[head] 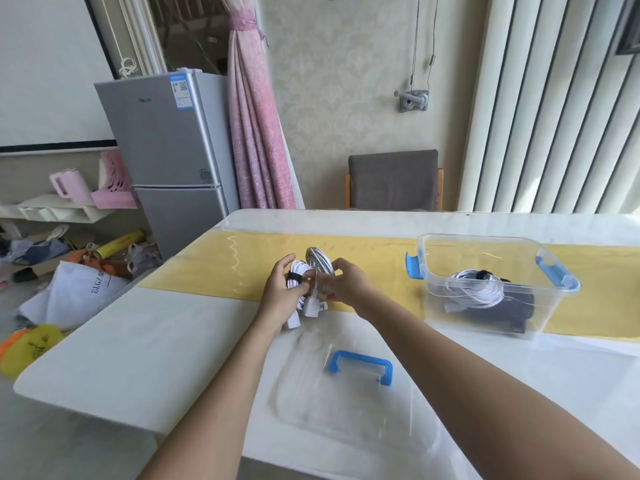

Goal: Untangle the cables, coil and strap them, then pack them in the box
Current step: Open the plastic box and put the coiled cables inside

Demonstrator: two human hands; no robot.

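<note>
Silver two-door fridge [173,150], tied pink curtain [258,133], grey chair [393,180], pink kettle [67,185], white vertical blinds [554,116], yellow table runner [207,268]

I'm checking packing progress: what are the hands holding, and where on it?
Both hold the white coiled cable: the left hand grips its left side by the black strap, the right hand holds its right side.

The white cable coil [318,268] I hold, bound by a black strap [293,280], is left of the clear box [478,238] containing another coil [474,289].
</note>
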